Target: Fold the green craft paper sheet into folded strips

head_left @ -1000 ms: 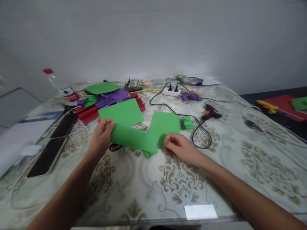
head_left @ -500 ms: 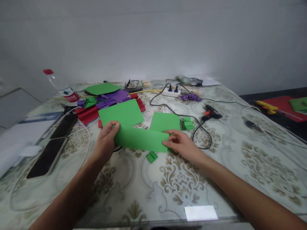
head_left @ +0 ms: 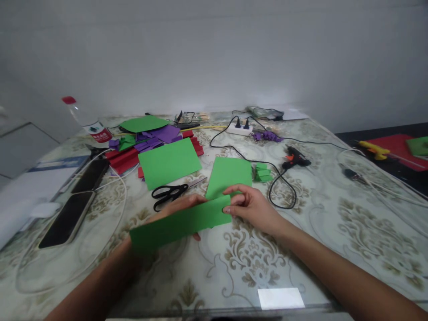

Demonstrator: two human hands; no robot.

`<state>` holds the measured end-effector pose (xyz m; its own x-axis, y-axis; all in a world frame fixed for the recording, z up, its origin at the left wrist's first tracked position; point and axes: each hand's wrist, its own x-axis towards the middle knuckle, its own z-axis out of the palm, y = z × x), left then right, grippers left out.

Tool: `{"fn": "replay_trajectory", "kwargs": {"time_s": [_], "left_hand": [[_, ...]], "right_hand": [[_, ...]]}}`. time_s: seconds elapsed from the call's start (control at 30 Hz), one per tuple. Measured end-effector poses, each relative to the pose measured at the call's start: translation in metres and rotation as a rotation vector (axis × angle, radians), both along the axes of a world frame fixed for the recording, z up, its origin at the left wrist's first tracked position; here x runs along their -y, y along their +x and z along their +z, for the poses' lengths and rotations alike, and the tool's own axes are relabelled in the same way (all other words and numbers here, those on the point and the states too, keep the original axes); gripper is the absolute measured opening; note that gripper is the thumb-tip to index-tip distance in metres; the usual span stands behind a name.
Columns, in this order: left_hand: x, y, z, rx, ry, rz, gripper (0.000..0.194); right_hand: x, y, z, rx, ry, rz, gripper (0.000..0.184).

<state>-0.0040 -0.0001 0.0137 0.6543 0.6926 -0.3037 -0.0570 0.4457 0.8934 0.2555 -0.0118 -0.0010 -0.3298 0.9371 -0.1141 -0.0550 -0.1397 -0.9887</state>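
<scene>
My right hand [head_left: 250, 207] pinches the right end of a green paper strip [head_left: 180, 225] between thumb and fingers. The strip slants down to the left above the table. Behind it is my left hand [head_left: 183, 203], partly hidden, with its fingers stretched to the right and the thumb apart below the strip's lower edge. Black-handled scissors [head_left: 172, 192] lie just beyond the left hand. A green sheet [head_left: 229, 176] rests beyond the strip, and a larger green sheet [head_left: 170, 161] is further left.
Folded green pieces [head_left: 262, 173] lie near a black glue gun [head_left: 296, 158] and its cord. A white power strip [head_left: 239, 129] is at the back. Purple paper [head_left: 163, 133], red paper [head_left: 122, 159], a bottle [head_left: 96, 129] and phones [head_left: 67, 219] occupy the left.
My left hand has let go of the strip's left end and moved right, behind it. The strip now tilts down leftward, uncovering the scissors. The small folded green piece is now hidden.
</scene>
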Motion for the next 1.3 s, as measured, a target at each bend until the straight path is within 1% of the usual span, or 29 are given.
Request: {"fn": "replay_trajectory", "kwargs": {"time_s": [0.03,0.1,0.17,0.33,0.47,0.67,0.9,1.03,1.17,1.3], "left_hand": [[0.005,0.003,0.004,-0.075,0.023,0.058,0.044],[0.011,0.008,0.011,-0.147,0.004,-0.001,0.047],[0.012,0.011,0.013,-0.131,0.032,-0.039,0.048],[0.006,0.015,0.002,-0.047,0.131,-0.101,0.045],[0.007,0.018,-0.001,-0.001,0.121,-0.116,0.043],[0.01,0.023,0.0,-0.033,0.101,-0.026,0.04],[0.008,0.022,-0.001,-0.142,0.217,0.057,0.039],[0.007,0.02,0.001,-0.163,0.237,0.057,0.036],[0.005,0.017,0.003,-0.19,0.253,0.074,0.038],[0.002,0.015,0.008,-0.184,0.268,0.041,0.038]], "right_hand": [[0.002,-0.002,0.0,-0.016,-0.004,0.014,0.042],[0.005,-0.005,0.0,-0.04,-0.01,0.027,0.04],[0.007,-0.007,-0.001,-0.036,-0.006,0.024,0.041],[0.008,-0.008,-0.003,-0.003,-0.001,-0.007,0.039],[0.007,-0.007,-0.005,0.012,-0.015,-0.022,0.037],[0.006,-0.011,-0.008,-0.016,0.045,-0.085,0.034],[0.007,-0.013,-0.01,-0.01,0.032,-0.116,0.03],[0.007,-0.012,-0.009,-0.013,0.015,-0.132,0.029],[0.006,-0.009,-0.006,-0.006,-0.013,-0.131,0.032],[0.006,-0.006,-0.001,-0.004,-0.06,-0.089,0.033]]}}
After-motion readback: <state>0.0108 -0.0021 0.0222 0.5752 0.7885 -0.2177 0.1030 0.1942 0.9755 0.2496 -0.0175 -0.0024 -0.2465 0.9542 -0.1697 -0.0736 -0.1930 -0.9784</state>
